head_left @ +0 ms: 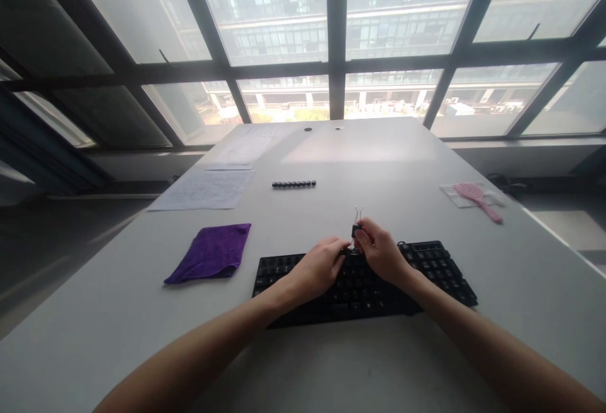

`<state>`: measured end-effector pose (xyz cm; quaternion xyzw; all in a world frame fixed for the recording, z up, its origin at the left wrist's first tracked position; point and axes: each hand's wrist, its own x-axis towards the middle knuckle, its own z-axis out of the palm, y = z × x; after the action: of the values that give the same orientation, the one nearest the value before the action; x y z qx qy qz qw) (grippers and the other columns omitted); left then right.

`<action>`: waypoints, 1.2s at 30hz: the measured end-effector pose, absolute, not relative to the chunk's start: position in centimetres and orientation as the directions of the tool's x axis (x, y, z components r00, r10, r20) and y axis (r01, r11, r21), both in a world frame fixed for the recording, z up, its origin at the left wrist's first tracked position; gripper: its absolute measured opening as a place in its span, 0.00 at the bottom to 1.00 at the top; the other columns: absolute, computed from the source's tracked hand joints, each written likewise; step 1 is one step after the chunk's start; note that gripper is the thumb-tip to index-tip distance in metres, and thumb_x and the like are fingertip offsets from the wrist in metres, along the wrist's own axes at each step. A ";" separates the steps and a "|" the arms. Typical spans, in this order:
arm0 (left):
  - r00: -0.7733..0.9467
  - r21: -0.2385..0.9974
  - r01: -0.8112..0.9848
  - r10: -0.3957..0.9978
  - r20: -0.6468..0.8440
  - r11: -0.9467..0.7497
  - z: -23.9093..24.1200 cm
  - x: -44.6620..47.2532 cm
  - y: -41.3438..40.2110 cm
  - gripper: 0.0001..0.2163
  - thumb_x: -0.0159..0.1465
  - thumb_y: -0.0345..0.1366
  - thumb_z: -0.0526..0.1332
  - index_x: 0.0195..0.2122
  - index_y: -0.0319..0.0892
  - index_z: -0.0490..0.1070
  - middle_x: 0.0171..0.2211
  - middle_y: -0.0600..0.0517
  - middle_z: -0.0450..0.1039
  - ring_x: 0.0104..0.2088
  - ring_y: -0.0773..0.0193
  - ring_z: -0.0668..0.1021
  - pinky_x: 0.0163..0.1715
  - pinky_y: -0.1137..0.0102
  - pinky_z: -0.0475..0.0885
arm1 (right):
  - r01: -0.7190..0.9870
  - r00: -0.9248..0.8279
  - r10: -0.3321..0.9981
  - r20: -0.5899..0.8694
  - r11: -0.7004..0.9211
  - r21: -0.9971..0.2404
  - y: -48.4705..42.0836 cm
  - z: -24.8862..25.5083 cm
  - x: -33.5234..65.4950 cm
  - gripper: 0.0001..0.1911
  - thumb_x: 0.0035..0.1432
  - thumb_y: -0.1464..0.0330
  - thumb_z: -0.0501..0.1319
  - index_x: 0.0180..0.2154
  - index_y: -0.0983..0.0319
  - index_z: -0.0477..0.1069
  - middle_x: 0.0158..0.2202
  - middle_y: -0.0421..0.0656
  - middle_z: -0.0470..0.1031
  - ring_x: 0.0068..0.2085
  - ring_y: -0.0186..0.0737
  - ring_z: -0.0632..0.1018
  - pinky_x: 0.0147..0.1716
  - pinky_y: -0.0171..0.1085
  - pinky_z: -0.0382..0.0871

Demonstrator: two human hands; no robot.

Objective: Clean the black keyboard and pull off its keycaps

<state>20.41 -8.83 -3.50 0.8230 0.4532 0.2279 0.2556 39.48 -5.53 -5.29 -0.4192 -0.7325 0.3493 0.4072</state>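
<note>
A black binder clip [356, 231] with silver wire handles stands upright over the back edge of a black keyboard [440, 268]. My right hand [381, 252] pinches its black body between thumb and fingers. One wire handle points up; the other reaches down to the keys. My left hand [322, 264] rests over the keyboard with its fingers curled, the fingertips closed at the clip's lower wire handle. Exactly what the lower handle touches is hidden by the fingers. Farther back on the table lies a row of several small black keycaps [293, 184].
A folded purple cloth [208, 252] lies left of the keyboard. Printed papers [203, 189] cover the table's left side. At right, a pink hairbrush [478, 201] lies on a clear plastic bag [452, 195]. The white table [360, 179] reaches toward large windows.
</note>
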 end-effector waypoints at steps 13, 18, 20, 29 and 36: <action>0.464 0.652 0.609 0.870 0.170 -0.452 -4.5 22.0 -7.1 0.04 0.64 0.31 0.63 0.39 0.41 0.77 0.38 0.48 0.77 0.41 0.57 0.78 0.45 0.65 0.73 | 0.392 -0.433 0.788 0.438 0.602 -0.695 -6.9 -5.6 39.9 0.09 0.70 0.67 0.51 0.35 0.59 0.65 0.31 0.40 0.71 0.31 0.36 0.69 0.34 0.34 0.63; 0.440 0.646 0.597 0.867 0.233 -0.476 -5.0 22.1 -7.1 0.03 0.65 0.30 0.64 0.36 0.40 0.77 0.34 0.50 0.76 0.36 0.60 0.77 0.40 0.69 0.71 | 0.411 -0.384 0.808 0.447 0.583 -0.701 -6.9 -5.8 40.2 0.10 0.70 0.67 0.51 0.35 0.60 0.65 0.30 0.39 0.70 0.29 0.35 0.69 0.32 0.33 0.62; 0.441 0.640 0.589 0.860 0.257 -0.493 -5.2 22.2 -7.0 0.04 0.66 0.30 0.63 0.34 0.40 0.77 0.33 0.50 0.76 0.36 0.61 0.77 0.40 0.69 0.70 | 0.405 -0.386 0.794 0.469 0.603 -0.687 -6.9 -5.8 40.3 0.10 0.70 0.67 0.52 0.34 0.60 0.65 0.29 0.39 0.69 0.29 0.34 0.68 0.32 0.33 0.62; 0.467 0.527 0.625 0.817 0.337 -0.575 -5.4 22.5 -7.3 0.08 0.70 0.33 0.60 0.34 0.39 0.73 0.32 0.50 0.71 0.34 0.62 0.73 0.38 0.69 0.69 | 0.382 -0.330 0.742 0.583 0.670 -0.636 -7.1 -5.7 40.2 0.08 0.70 0.70 0.52 0.36 0.59 0.65 0.29 0.38 0.71 0.29 0.34 0.70 0.32 0.33 0.64; 0.452 0.567 0.579 0.809 0.376 -0.587 -5.1 22.5 -7.8 0.05 0.70 0.33 0.59 0.37 0.40 0.72 0.34 0.50 0.70 0.35 0.62 0.73 0.38 0.69 0.71 | 0.397 -0.251 0.759 0.601 0.647 -0.651 -7.3 -5.9 40.1 0.06 0.69 0.69 0.53 0.37 0.58 0.65 0.29 0.38 0.73 0.29 0.36 0.73 0.32 0.34 0.66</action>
<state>22.48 -7.85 -5.10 0.8324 0.4166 0.3169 0.1816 40.06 -7.28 -5.93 -0.3759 -0.7683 0.1873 0.4830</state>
